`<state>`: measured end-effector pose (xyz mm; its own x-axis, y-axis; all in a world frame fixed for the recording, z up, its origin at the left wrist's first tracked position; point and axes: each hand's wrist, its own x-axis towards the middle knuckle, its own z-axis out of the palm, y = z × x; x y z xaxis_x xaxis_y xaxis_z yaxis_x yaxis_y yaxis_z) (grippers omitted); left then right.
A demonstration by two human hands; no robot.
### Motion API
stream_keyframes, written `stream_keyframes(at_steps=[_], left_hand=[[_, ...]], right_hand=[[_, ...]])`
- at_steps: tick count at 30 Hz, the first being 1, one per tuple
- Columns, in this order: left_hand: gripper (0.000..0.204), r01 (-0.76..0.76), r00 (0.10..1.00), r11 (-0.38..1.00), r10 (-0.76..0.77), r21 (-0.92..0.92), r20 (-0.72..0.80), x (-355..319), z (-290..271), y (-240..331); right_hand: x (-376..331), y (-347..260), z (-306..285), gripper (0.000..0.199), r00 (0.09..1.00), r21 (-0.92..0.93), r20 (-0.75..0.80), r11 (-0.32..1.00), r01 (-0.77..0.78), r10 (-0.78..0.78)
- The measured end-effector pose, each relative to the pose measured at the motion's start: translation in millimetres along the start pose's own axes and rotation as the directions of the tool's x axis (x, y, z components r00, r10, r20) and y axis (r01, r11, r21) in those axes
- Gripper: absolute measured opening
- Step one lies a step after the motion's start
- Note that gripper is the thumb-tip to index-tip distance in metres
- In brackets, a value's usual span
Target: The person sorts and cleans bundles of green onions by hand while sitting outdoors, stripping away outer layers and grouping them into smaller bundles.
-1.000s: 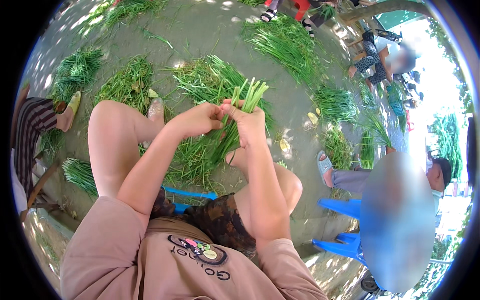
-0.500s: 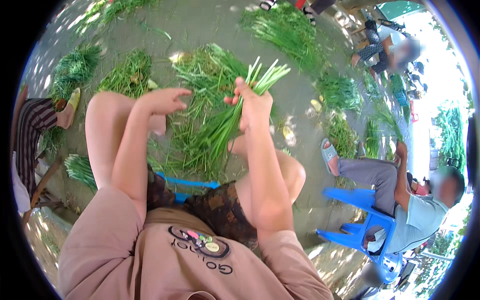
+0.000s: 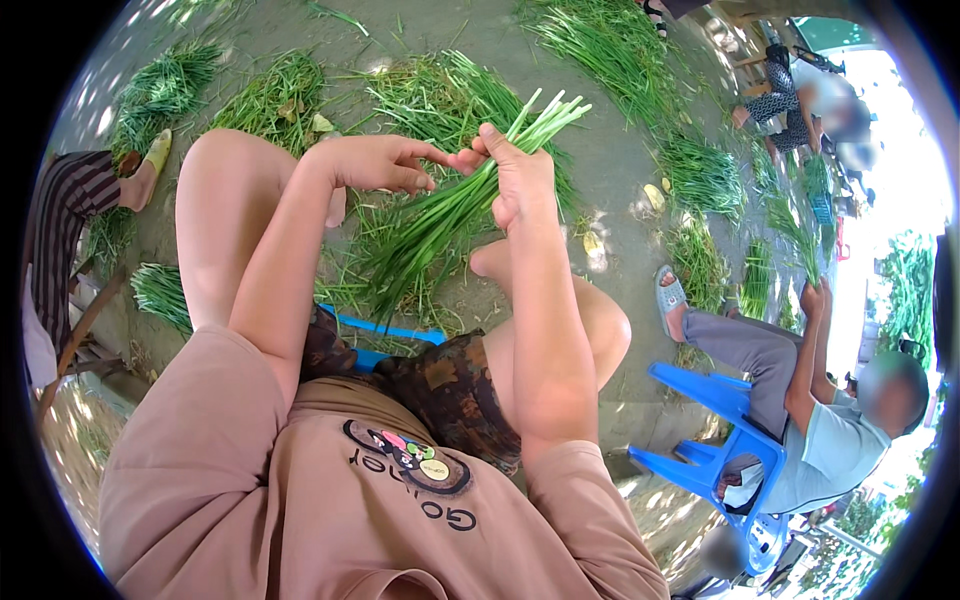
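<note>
With our right hand (image 3: 525, 180) we grasped a green bunch (image 3: 440, 215), the fingers wrapped around it near its pale end and the thumb pressed along it. The pale tips stuck out past those fingers, up and to the right, while the long leaves hung down to the left of them, spreading toward our lap. The fingers of our left hand (image 3: 375, 163) held nothing that we could see; parted and loosely bent, they were just left of the bunch and close to the right fingertips, and we could not tell whether they touched either. Beyond both sets of fingers a loose pile (image 3: 430, 90) lay on the ground (image 3: 625, 285), with a heap (image 3: 275, 100) up to their left. Well to the right of the fingers lay a neater stack (image 3: 700, 178), and farther that way a co-worker (image 3: 840, 445) on a blue chair (image 3: 700, 390) held green stalks (image 3: 795, 225).
</note>
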<state>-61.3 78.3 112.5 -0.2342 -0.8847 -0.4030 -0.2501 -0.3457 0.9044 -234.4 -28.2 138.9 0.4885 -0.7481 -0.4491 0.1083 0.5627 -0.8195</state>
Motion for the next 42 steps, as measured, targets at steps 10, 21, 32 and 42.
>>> stream_keyframes(at_steps=[10, 21, 32, 42], left_hand=[[0.057, -0.222, 0.974, 0.896, 0.189, -0.383, -0.122, -16, -16, -7], [0.087, -0.307, 0.933, 0.787, 0.359, -0.535, -0.007, -30, -6, 14], [0.082, -0.200, 0.972, 0.821, 0.234, -0.535, -0.004, -34, -18, 6], [0.091, -0.239, 0.970, 0.849, 0.189, -0.471, -0.151, -29, -7, 26]], right_hand=[[-24, 3, 16, 0.030, 0.902, -0.392, 0.338, 0.911, -0.124, 0.268], [-39, 3, 25, 0.043, 0.839, -0.446, 0.394, 0.876, -0.181, 0.374], [-30, 8, 17, 0.032, 0.902, -0.515, 0.282, 0.845, -0.145, 0.327], [-31, 10, 22, 0.030, 0.907, -0.539, 0.284, 0.834, -0.119, 0.312]])
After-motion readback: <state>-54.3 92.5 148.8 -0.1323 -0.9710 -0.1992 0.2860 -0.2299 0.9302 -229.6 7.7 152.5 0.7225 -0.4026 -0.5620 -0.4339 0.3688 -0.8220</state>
